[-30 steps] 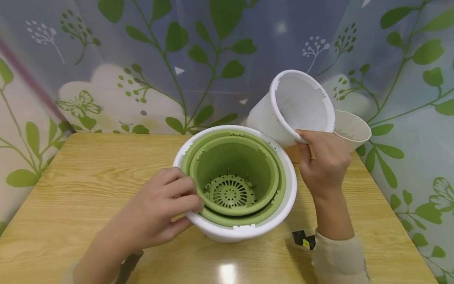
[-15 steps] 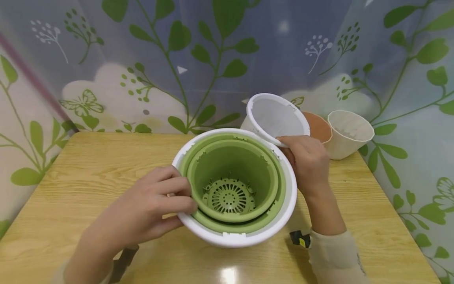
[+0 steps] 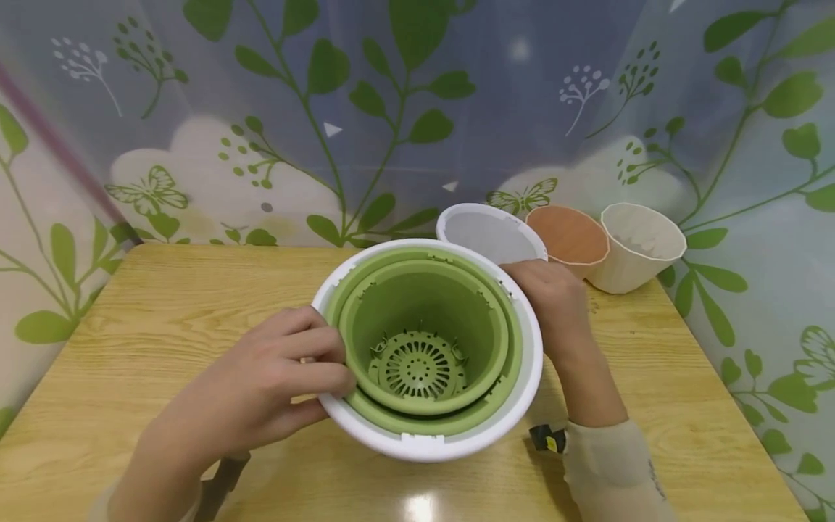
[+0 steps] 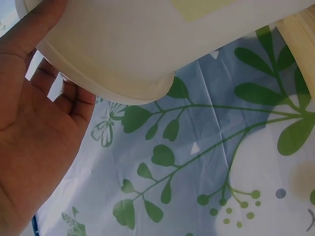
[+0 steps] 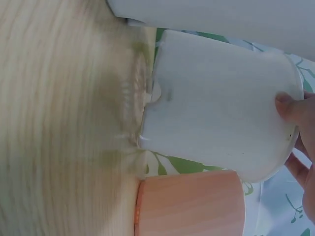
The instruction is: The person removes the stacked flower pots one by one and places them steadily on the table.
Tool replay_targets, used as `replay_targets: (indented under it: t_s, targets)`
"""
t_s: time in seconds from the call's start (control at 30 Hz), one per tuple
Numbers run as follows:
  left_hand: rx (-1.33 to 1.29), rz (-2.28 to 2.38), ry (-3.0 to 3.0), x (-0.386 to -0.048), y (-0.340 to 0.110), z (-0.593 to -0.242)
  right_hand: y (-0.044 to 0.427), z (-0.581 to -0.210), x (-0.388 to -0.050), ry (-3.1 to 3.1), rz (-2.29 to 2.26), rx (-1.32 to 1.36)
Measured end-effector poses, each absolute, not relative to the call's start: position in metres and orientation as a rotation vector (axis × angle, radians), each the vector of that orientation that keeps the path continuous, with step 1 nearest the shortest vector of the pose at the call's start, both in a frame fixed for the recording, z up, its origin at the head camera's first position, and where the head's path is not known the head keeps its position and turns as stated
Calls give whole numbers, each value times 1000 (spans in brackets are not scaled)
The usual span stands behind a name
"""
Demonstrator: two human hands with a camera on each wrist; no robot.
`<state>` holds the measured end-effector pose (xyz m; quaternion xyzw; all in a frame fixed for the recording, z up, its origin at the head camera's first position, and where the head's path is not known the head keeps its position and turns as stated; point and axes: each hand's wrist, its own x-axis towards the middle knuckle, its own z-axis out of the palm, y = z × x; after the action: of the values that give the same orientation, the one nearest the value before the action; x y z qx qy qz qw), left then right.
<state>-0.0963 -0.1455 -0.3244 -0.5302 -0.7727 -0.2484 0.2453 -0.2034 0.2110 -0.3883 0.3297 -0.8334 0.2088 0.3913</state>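
While the left hand (image 3: pixel 280 370) grasped the near-left rim of the large white pot (image 3: pixel 427 449), fingers hooked over the edge and thumb against the outer wall, the right hand (image 3: pixel 554 297) had hold of the smaller white pot (image 3: pixel 485 232). Right wrist view: thumb pressed on its outside just below the rim, fingers on the inner side. Neither hand was released.

Large white pot sat mid-table, in front of the person. Nested in it, an outer green pot (image 3: pixel 417 425), and within that an inner green pot (image 3: pixel 417 297) with a slotted green disc (image 3: pixel 417 370) at the bottom. Clip notches along the rims. Left wrist view showed a pale yellow-green patch (image 4: pixel 202 7) on the white outer wall.

Smaller white pot lay behind the large one, toward the right, its base close to the wooden table (image 3: pixel 196 290); contact could not be told. Just beside it stood an orange pot (image 3: pixel 567 235), then a cream pot (image 3: pixel 633 264) with a faceted rim, near the back-right corner.

Behind: wall covering (image 3: pixel 457 159) printed with green leaves and butterflies. Pale sleeve (image 3: pixel 613 464) on the right arm.
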Motion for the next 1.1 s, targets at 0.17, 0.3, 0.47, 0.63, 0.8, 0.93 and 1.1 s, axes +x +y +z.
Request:
replay_targets:
  t_s: [0.17, 0.3, 0.47, 0.63, 0.8, 0.93, 1.1]
  targets:
    - [-1442, -674, -2117, -95, -145, -325, 211, -395, -204, -2136, 582, 875]
    - [-1440, -673, -2114, -96, -145, -325, 211, -397, -206, -2165, 579, 871]
    - [-1441, -675, -2109, -96, -145, -325, 210, -399, -207, -2202, 543, 870]
    - [-1447, -676, -2102, -97, -145, -324, 209, -401, -209, -2213, 560, 854]
    - [-1445, -669, -2107, -97, -145, -323, 208, -402, -212, -2203, 583, 851]
    - [-1444, -672, -2107, -97, -146, -325, 206, -402, -215, -2201, 573, 844]
    - [-1450, -681, -2096, -97, -145, -326, 205, -403, -220, -2176, 585, 846]
